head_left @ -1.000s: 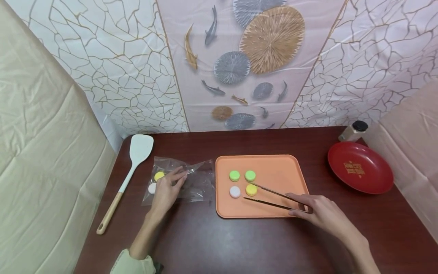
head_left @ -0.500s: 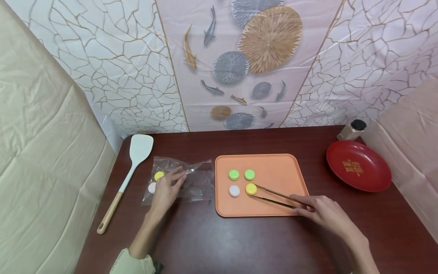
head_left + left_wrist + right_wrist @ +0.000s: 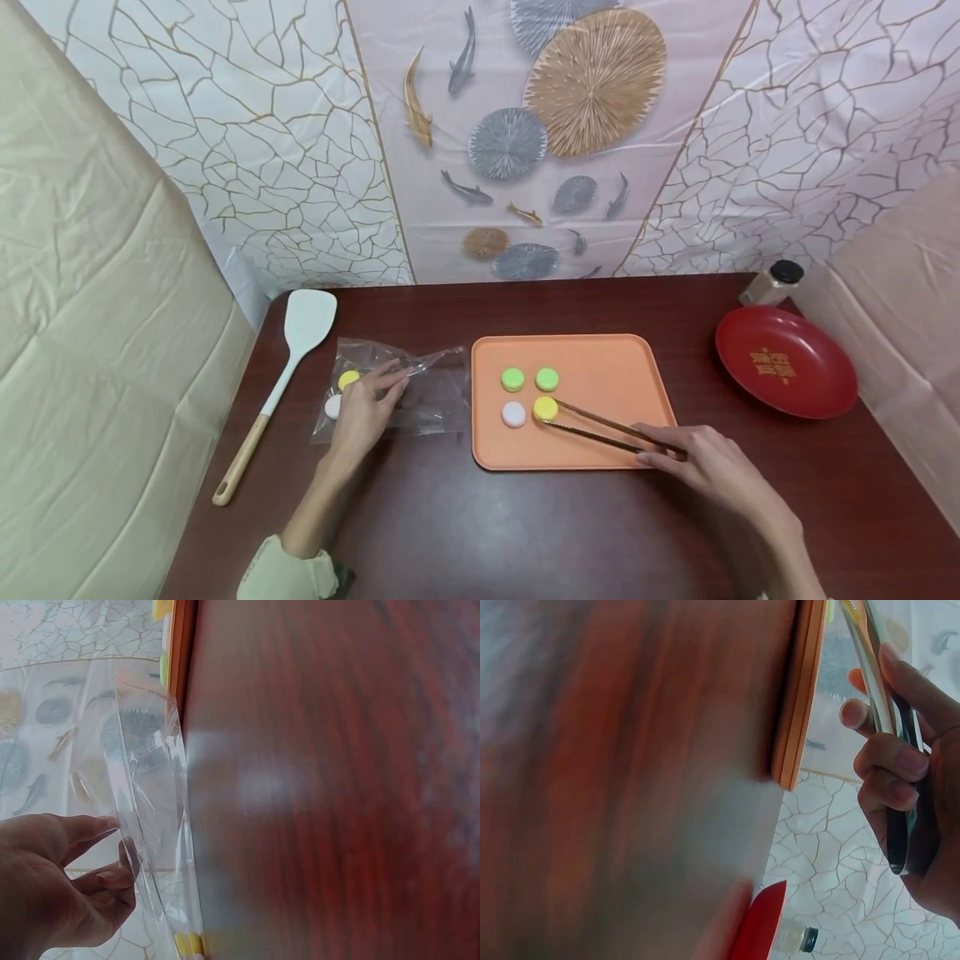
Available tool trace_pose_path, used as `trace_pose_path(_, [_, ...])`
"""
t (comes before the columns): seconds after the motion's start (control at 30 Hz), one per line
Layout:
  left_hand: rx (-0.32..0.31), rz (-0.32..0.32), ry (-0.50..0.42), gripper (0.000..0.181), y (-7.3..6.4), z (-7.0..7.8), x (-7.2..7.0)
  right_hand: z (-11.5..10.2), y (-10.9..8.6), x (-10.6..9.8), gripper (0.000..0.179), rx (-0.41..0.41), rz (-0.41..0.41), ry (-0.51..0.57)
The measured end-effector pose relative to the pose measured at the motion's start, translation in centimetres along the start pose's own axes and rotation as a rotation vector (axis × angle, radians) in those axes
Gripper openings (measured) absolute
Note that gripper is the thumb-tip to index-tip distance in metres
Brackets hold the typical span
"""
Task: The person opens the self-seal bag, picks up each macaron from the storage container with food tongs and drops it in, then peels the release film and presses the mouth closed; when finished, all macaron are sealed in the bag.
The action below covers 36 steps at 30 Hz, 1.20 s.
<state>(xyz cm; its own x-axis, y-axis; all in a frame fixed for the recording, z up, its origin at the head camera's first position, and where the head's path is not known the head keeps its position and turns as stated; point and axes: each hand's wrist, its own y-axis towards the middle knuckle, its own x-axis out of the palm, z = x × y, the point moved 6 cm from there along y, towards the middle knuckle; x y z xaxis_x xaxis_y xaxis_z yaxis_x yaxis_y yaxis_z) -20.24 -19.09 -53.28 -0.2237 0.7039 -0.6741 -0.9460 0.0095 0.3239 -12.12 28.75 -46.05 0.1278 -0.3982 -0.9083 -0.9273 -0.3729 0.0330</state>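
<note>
My right hand [image 3: 716, 467] holds metal tongs [image 3: 600, 435] over the orange tray [image 3: 607, 358]. The tong tips are on either side of a yellow macaron [image 3: 545, 408]. Two green macarons [image 3: 513, 379] and a white macaron [image 3: 513, 414] sit close by on the tray. To the left, my left hand [image 3: 366, 414] pinches the upper film of a clear plastic bag [image 3: 438, 400], lifting its edge; the left wrist view shows thumb and fingers on the film [image 3: 139, 817]. Inside the bag's far end lie a yellow macaron [image 3: 348, 380] and a white one [image 3: 333, 406], partly behind the hand.
A white spatula [image 3: 303, 325] with a wooden handle lies left of the bag. On the right stand a red plate [image 3: 787, 362] and a small black-lidded jar [image 3: 772, 283]. Fabric-covered walls rise behind and at both sides of the dark wooden table [image 3: 480, 533].
The tongs' tips have come together onto the yellow macaron, which has moved slightly left toward the white one. My left hand stays at the bag.
</note>
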Motion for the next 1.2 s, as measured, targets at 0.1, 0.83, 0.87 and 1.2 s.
trace_pose_path(0.1, [-0.015, -0.007, -0.026, 0.023, -0.2, 3.0, -1.6, -0.4, 0.7, 0.0, 0.042, -0.013, -0.008, 0.034])
trace_pose_path(0.83, [-0.007, -0.007, -0.043, 0.024, 0.0, 1.5, -0.9, -8.4, 8.2, 3.0, 0.036, -0.133, 0.004, 0.056])
trace_pose_path(0.87, [-0.004, -0.003, -0.044, 0.024, 0.0, 1.6, -1.0, -8.6, 8.5, 3.1, 0.037, -0.136, 0.001, 0.051])
trace_pose_path(1.2, [0.009, -0.012, -0.025, 0.024, 0.1, -0.9, 0.4, -11.3, 10.5, 5.4, 0.041, -0.23, -0.065, 0.035])
